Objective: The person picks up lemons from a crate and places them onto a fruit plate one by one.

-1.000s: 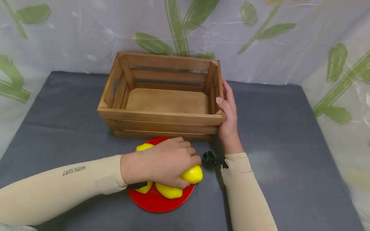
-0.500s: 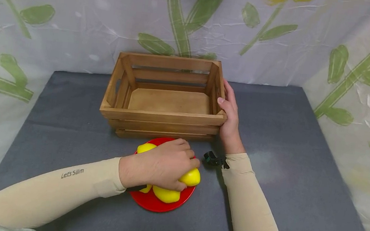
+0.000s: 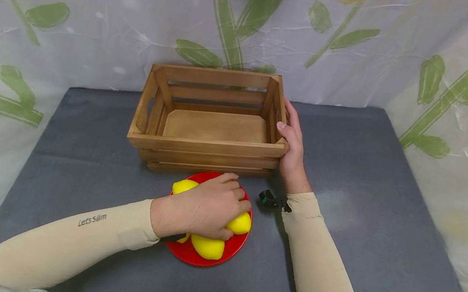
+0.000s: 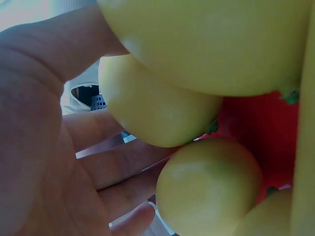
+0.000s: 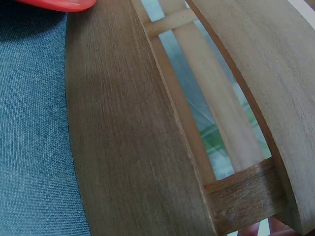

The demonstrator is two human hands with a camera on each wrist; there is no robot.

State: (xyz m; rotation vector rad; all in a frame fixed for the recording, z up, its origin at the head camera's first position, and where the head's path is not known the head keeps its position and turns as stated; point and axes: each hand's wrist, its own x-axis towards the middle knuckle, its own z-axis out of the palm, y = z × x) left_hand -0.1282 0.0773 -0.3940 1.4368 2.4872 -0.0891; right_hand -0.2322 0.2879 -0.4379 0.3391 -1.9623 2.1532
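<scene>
My left hand (image 3: 208, 207) reaches over a round red plate (image 3: 198, 259) of several yellow lemons. Its thumb and fingers curl round the lemon (image 3: 239, 223) at the plate's right side. In the left wrist view that lemon (image 4: 152, 103) lies between thumb and fingers, with other lemons close by. A front lemon (image 3: 207, 248) and a back-left lemon (image 3: 184, 186) show beside the hand; the hand covers parts of others. My right hand (image 3: 294, 147) grips the right end of a slatted wooden crate (image 3: 206, 147), thumb over the end wall. Nothing lies on the visible crate floor.
A dark grey cloth (image 3: 343, 167) covers the table. The crate stands near the back edge, directly behind the plate. Behind it hangs a pale sheet (image 3: 135, 21) with painted flowers. A black wrist strap device (image 3: 273, 200) sits at the right wrist.
My left hand and the lemon in it have shifted slightly left over the plate. The front lemon has slid a little left and toward me. My right hand keeps its hold on the crate.
</scene>
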